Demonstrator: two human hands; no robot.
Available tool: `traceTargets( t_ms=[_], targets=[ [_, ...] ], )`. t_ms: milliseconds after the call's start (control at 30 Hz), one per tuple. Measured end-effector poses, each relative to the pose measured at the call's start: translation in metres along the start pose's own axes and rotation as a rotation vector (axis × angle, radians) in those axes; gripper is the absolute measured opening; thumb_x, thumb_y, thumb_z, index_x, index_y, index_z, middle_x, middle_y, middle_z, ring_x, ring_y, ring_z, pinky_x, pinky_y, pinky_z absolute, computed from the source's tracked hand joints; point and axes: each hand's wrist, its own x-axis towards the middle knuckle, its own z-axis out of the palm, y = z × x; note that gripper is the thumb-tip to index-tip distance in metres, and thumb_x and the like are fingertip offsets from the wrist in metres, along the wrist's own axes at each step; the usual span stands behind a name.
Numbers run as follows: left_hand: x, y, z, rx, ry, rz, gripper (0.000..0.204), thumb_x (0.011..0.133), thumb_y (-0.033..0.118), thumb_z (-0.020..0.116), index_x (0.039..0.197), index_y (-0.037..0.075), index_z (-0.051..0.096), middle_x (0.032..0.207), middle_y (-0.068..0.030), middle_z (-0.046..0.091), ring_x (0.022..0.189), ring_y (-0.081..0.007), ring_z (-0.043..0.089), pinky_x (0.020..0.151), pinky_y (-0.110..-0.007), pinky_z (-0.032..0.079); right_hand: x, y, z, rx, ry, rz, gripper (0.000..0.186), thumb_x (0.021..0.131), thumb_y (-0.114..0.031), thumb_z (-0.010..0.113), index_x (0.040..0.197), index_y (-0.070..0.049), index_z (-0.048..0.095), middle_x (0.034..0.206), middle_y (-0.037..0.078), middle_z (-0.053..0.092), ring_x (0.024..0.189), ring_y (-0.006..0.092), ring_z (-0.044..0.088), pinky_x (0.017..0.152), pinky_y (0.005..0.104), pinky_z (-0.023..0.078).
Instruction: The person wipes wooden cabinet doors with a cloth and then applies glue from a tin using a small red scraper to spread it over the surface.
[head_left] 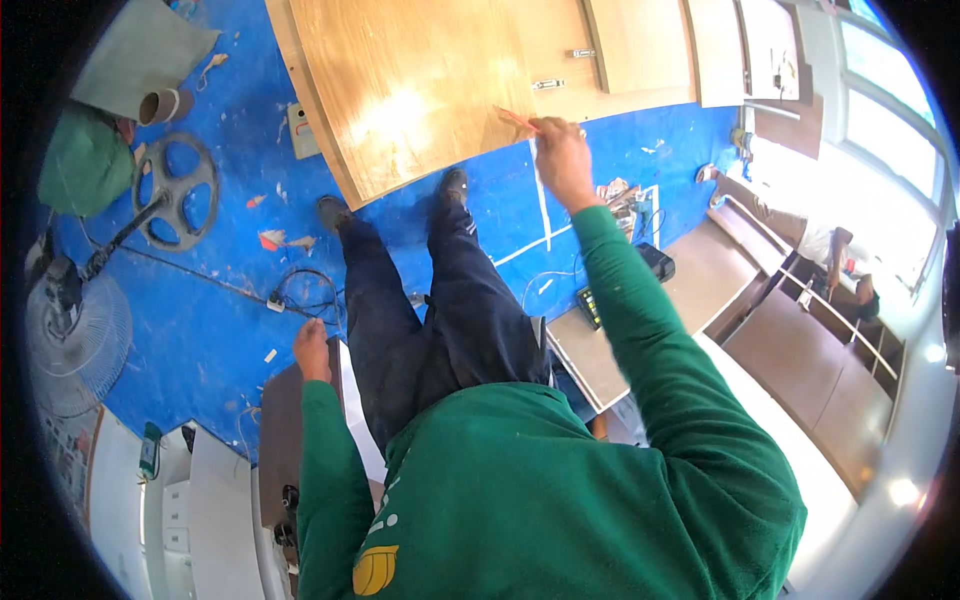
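Observation:
My right hand (563, 162) reaches forward and is closed on a slim orange-red stick-like tool (516, 119). Its tip hangs over or touches the near edge of a glossy light-wood panel (430, 80); which of the two, I cannot tell. The tool's exact kind is too small to make out. Down at my left side, my left hand (312, 352) hangs with its fingers loosely extended and nothing visible in them. Beside that hand stands a dark brown cabinet or board (283, 440).
Left on the blue floor (235, 200) lie a pedestal fan (75, 335) with its round base (176, 190), a cable (305, 290) and scraps. More light-wood panels (640, 45) with metal hinges (548, 84) extend right. Another person's arm (838, 258) shows by brown boards (800, 360) at right.

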Motion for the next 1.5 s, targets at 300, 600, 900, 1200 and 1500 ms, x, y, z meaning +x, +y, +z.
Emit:
traceTargets(
  t_ms=[300,600,900,1200,1500],
  targets=[
    [-0.015,0.004,-0.004,0.03,0.009,-0.021,0.042,0.106,0.026,0.073,0.134,-0.005,0.074,0.108,-0.0075,0.077,0.094,-0.0163,0.068,0.081,-0.033,0.054,0.127,0.046,0.01,-0.168,-0.05,-0.62,0.039,0.092,0.001,0.063,0.126,-0.01,0.078,0.13,0.013,0.078,0.117,0.0346,0.074,0.097,0.0458,0.063],
    [-0.016,-0.031,-0.001,0.042,-0.005,-0.023,0.034,0.106,0.026,0.073,0.129,0.001,0.075,0.101,-0.0015,0.073,0.086,-0.0127,0.065,0.07,-0.029,0.049,0.043,0.056,-0.005,-0.154,-0.15,-0.441,0.039,0.093,-0.005,0.064,0.13,-0.012,0.075,0.133,0.01,0.074,0.124,0.0325,0.07,0.1,0.0465,0.06],
    [-0.007,-0.013,0.001,0.031,0.008,-0.023,0.036,0.104,0.02,0.076,0.128,-0.007,0.075,0.111,-0.0108,0.079,0.095,-0.0187,0.07,0.085,-0.034,0.057,0.024,0.034,-0.015,-0.034,-0.186,-0.09,0.019,0.098,-0.008,0.064,0.112,-0.004,0.076,0.111,0.019,0.075,0.105,0.0416,0.072,0.092,0.0521,0.06],
    [-0.013,-0.029,-0.011,0.022,0.014,-0.023,0.032,0.103,0.022,0.074,0.126,0.0,0.077,0.1,-0.0045,0.074,0.082,-0.0123,0.065,0.067,-0.028,0.049,-0.021,-0.099,0.039,-0.053,-0.207,0.044,0.017,0.092,-0.008,0.065,0.102,0.002,0.074,0.105,0.026,0.073,0.097,0.0433,0.073,0.089,0.0533,0.059],
    [-0.002,0.003,-0.019,-0.123,0.01,0.037,0.029,0.103,0.017,0.074,0.119,-0.006,0.078,0.101,-0.0068,0.076,0.087,-0.015,0.064,0.078,-0.033,0.053,0.002,-0.241,0.085,0.383,-0.259,0.235,0.029,0.095,-0.015,0.067,0.114,0.003,0.077,0.105,0.03,0.075,0.1,0.0506,0.073,0.092,0.0579,0.059]
  ],
)
